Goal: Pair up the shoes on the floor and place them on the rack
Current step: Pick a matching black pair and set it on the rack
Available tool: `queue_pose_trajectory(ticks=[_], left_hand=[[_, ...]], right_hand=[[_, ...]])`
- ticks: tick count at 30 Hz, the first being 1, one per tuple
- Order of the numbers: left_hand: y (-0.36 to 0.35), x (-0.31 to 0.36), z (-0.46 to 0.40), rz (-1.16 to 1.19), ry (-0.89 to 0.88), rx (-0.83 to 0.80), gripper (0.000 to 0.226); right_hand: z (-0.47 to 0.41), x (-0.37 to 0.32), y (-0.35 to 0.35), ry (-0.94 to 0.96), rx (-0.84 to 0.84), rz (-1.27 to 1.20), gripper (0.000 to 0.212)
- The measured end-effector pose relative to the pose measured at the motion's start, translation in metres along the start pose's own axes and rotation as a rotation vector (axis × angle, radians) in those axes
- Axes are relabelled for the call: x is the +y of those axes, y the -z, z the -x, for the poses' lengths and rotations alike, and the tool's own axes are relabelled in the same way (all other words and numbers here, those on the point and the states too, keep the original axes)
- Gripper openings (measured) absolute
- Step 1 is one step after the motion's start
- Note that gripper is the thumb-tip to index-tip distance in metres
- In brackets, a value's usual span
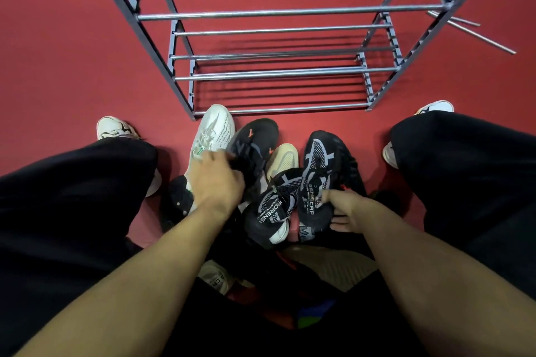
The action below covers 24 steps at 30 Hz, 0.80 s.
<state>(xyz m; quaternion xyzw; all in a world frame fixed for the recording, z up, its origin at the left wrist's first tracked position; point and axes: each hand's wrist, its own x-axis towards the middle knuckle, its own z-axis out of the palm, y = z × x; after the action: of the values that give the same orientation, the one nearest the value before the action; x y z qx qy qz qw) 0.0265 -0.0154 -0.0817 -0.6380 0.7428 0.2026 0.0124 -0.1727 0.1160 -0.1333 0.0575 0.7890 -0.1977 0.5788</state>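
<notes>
Fingers of the right hand grasp a black sneaker; the left hand curls, blurred, over the shoe pile on the floor. Rack holds nothing; pairing has barely begun.

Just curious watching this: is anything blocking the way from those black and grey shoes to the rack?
Nothing visible does. The right hand grips one black and grey shoe; bare red floor lies between it and the rack, whose bars are empty.
</notes>
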Motion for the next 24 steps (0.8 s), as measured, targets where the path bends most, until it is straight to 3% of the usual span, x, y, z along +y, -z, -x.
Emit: queue_pose_trajectory(ticks=[2,4,6,9,12,15,18,20,24], left_hand=[[-0.005,0.011,0.009,0.12,-0.132,-0.173,0.024],[-0.016,0.014,0.02,-0.032,-0.201,-0.402,0.034],[-0.027,0.007,0.029,-0.168,-0.211,-0.566,0.05],[-0.043,-0.004,0.032,-0.083,-0.147,-0.676,0.047],[-0.045,-0.005,0.03,0.266,-0.006,-0.694,0.04],[-0.037,0.003,0.029,0.61,0.254,-0.664,0.042],[-0.016,0.017,0.026,0.799,0.484,-0.742,0.017],[0.003,0.022,0.018,0.971,0.555,-0.752,0.025],[0.024,0.023,0.011,1.241,0.483,-0.623,0.022]], right_hand=[[-0.001,0.0,-0.001,0.027,0.013,0.005,0.043],[-0.001,0.0,0.0,0.047,0.031,0.012,0.048],[-0.001,0.0,0.002,0.055,0.038,-0.004,0.051],[0.0,0.0,0.005,0.058,0.046,-0.052,0.051],[0.003,-0.001,0.007,0.07,0.039,-0.084,0.053],[0.006,-0.002,0.009,0.086,0.054,-0.128,0.051],[0.012,-0.003,0.014,0.127,0.083,-0.224,0.043],[0.014,-0.007,0.019,0.187,0.139,-0.326,0.034],[0.021,-0.016,0.025,0.302,0.166,-0.554,0.022]])
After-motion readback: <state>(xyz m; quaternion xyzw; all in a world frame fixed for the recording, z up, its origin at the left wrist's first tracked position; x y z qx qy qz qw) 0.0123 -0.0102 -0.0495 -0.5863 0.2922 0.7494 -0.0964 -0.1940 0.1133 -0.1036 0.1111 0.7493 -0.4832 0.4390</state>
